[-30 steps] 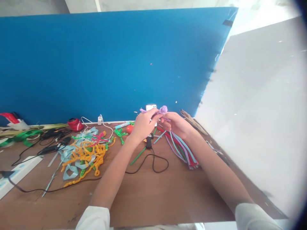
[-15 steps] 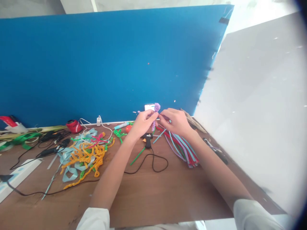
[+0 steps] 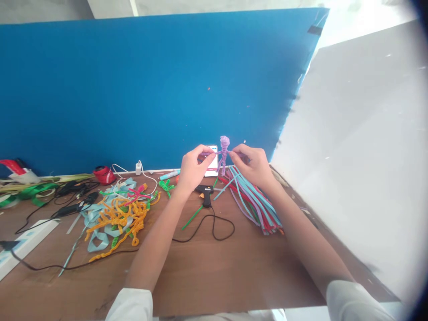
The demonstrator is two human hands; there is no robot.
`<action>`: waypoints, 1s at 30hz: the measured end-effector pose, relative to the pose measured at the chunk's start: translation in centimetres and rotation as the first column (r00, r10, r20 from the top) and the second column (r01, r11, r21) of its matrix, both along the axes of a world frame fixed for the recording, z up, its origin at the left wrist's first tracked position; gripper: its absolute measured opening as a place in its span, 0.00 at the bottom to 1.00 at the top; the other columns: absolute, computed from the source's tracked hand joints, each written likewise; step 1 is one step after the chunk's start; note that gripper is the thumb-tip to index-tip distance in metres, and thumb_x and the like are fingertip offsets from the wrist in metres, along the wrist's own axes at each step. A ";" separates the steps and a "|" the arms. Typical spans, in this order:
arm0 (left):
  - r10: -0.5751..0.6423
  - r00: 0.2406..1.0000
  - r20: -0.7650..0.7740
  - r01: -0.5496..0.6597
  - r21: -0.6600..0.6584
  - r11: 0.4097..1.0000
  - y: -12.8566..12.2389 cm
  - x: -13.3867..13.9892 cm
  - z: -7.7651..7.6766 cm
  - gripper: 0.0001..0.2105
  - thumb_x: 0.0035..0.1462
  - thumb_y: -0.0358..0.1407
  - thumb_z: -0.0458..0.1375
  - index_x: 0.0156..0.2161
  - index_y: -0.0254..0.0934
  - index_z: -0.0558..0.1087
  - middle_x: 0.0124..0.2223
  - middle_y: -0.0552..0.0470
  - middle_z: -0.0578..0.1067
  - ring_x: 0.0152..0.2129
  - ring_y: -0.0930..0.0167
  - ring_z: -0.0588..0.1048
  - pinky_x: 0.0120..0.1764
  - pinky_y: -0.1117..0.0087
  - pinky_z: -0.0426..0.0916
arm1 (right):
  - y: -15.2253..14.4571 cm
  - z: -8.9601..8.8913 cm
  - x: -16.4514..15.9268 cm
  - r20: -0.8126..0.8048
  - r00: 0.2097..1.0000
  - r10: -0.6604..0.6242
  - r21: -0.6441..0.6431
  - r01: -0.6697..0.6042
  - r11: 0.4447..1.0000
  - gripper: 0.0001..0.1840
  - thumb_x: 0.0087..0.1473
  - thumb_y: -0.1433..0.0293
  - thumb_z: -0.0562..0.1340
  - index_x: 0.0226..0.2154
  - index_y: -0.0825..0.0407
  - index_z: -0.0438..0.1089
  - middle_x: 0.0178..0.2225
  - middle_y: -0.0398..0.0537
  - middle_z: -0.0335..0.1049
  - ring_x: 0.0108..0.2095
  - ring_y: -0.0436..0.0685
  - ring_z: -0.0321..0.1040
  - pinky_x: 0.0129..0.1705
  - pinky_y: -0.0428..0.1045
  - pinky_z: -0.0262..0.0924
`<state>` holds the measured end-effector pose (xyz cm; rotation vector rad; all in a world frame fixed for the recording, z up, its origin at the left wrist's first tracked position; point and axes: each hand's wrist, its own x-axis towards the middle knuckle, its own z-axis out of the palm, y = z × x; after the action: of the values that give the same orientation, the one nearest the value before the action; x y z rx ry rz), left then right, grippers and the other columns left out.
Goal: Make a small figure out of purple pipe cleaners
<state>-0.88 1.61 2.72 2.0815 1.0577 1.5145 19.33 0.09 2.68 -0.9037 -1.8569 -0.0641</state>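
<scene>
A small purple pipe-cleaner figure (image 3: 224,151), with a round wound head, a thin body and side arms, is held upright between my two hands. My left hand (image 3: 195,168) pinches the arm on its left side between thumb and fingers. On the other side, my right hand (image 3: 253,164) pinches the opposite arm close to the body. Behind the figure a phone (image 3: 211,167) with a lit screen leans by the blue board. Below the hands lies a black glue gun (image 3: 206,195). Under my right hand is a bundle of coloured pipe cleaners (image 3: 257,205).
At left lies a heap of orange twisted pipe cleaners (image 3: 123,218) with light blue ribbon (image 3: 97,243). A white power strip (image 3: 28,245), a red ribbon roll (image 3: 104,175) and a green pipe-cleaner piece (image 3: 165,185) are on the table. The blue board (image 3: 150,89) stands behind.
My hands have moved apart, bringing the purple figure's body and arms into view between them. The figure has shifted slightly right and up, and more of the phone shows.
</scene>
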 end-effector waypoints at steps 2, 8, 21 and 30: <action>0.050 0.999 0.009 -0.050 0.022 0.999 -0.2 0.0 -0.1 0.09 0.61 0.41 0.60 0.37 0.37 0.77 0.35 0.51 0.81 0.29 0.72 0.77 0.36 0.71 0.67 | -0.2 0.1 -0.1 0.015 1.000 0.007 -0.002 -0.007 1.000 0.14 0.65 0.63 0.57 0.31 0.52 0.71 0.22 0.40 0.66 0.22 0.48 0.57 0.29 0.46 0.50; 0.396 0.908 -0.136 -0.375 0.157 0.914 -0.6 -0.1 -0.2 0.15 0.66 0.45 0.54 0.35 0.39 0.79 0.29 0.51 0.81 0.26 0.71 0.76 0.32 0.70 0.61 | -1.0 0.2 -0.8 0.165 0.985 0.042 -0.071 -0.031 0.997 0.17 0.66 0.62 0.55 0.29 0.51 0.69 0.19 0.39 0.61 0.20 0.48 0.53 0.28 0.47 0.46; 0.127 0.985 -0.114 -0.125 0.024 0.992 -0.4 -0.4 0.3 0.18 0.66 0.47 0.51 0.36 0.37 0.76 0.32 0.51 0.81 0.28 0.71 0.77 0.34 0.71 0.67 | 0.1 0.3 0.3 0.166 0.985 -0.050 -0.108 0.069 0.992 0.15 0.67 0.63 0.53 0.35 0.52 0.72 0.23 0.42 0.67 0.23 0.51 0.60 0.30 0.47 0.48; 0.016 0.994 -0.112 -0.005 0.093 0.996 -2.4 -0.1 1.8 0.13 0.63 0.44 0.58 0.47 0.40 0.76 0.39 0.52 0.81 0.34 0.73 0.77 0.31 0.74 0.66 | -0.4 0.3 -0.2 0.278 0.960 0.039 -0.108 -0.009 0.994 0.15 0.68 0.65 0.53 0.35 0.52 0.72 0.27 0.43 0.71 0.26 0.51 0.62 0.31 0.47 0.48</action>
<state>-0.95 -0.80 4.52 2.2523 1.0583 1.4927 19.14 -0.27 2.94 -0.9847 -2.1514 -0.0824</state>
